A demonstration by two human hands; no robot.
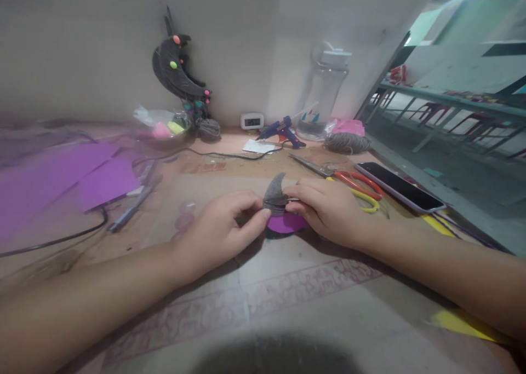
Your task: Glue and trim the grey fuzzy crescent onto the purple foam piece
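Observation:
Both my hands meet at the middle of the table over a small craft piece. My left hand (224, 229) is closed, its thumb and fingers pinching a curved grey felt piece (274, 192) from the left. My right hand (329, 209) is closed too, pinching the same grey felt from the right. Under the felt lies a round purple piece (285, 223), resting on the table and partly hidden by my fingers.
Orange-and-yellow scissors (353, 185) and a phone (398, 187) lie to the right. A blue glue gun (283, 131), a small clock (252, 121), a water jug (326, 92), grey yarn (347, 142) and a dark felt decoration (176, 70) stand at the back. Purple sheets (102, 179) lie left.

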